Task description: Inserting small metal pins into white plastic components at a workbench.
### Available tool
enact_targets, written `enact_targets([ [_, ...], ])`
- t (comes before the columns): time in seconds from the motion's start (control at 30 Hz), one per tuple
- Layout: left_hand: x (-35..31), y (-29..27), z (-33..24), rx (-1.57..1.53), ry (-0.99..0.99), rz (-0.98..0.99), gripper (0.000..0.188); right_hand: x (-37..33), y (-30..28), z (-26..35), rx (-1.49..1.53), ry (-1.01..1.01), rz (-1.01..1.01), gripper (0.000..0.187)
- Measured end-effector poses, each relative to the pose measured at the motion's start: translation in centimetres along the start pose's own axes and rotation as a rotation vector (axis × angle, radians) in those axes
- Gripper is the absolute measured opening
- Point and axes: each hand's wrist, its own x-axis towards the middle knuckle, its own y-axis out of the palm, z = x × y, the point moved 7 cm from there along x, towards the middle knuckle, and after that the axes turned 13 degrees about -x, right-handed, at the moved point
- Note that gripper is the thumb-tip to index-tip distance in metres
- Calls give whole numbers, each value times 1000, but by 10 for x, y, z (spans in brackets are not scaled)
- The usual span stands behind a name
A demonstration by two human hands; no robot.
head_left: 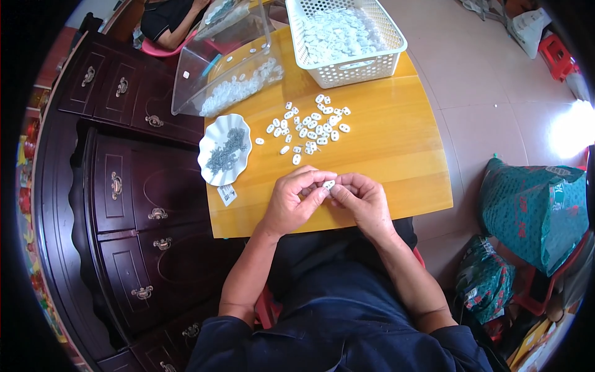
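Between my two hands, over the near edge of the wooden table (396, 180), is a small white oval plastic piece (329, 185) with dark holes. My left hand (296, 198) pinches it from one side with thumb and forefinger. From the other side my right hand (364, 201) closes its fingertips on the same piece. Beyond my hands lies a loose spread of similar white pieces (318, 129), several with dark holes. A white scalloped dish (204, 159) at the left holds a heap of small grey metal parts (228, 150).
A white perforated basket (356, 75) full of pale pieces stands at the far right. Beside it a clear plastic bin (192, 93) lies with white parts spilling inside. Dark drawers (161, 214) flank the left; green bags (533, 211) sit at right. Another person's arm (180, 31) shows far off.
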Motion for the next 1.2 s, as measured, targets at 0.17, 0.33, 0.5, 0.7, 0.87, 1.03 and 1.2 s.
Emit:
enact_targets([
  [0.17,-2,-2,10,-112,-29,-4,23,0,1,-2,46,-3,27,17],
  [0.33,-3,-2,13,-140,-33,-23,20,-1,2,-1,41,4,32,18],
  [0.5,-7,-1,19,-234,-95,-81,21,-1,3,-1,26,9,9,18],
  [0.7,-7,-3,19,-166,-53,-99,23,-1,1,-3,7,6,7,15],
  [0.87,-9,-7,21,-196,-95,-148,22,-1,1,-5,15,-10,8,13],
  [1.03,-8,-10,24,-163,-101,-221,24,0,-3,-3,21,-12,-26,12],
  [1.2,-9,-4,-17,545,416,-250,29,0,-10,7,43,-12,-86,14],
])
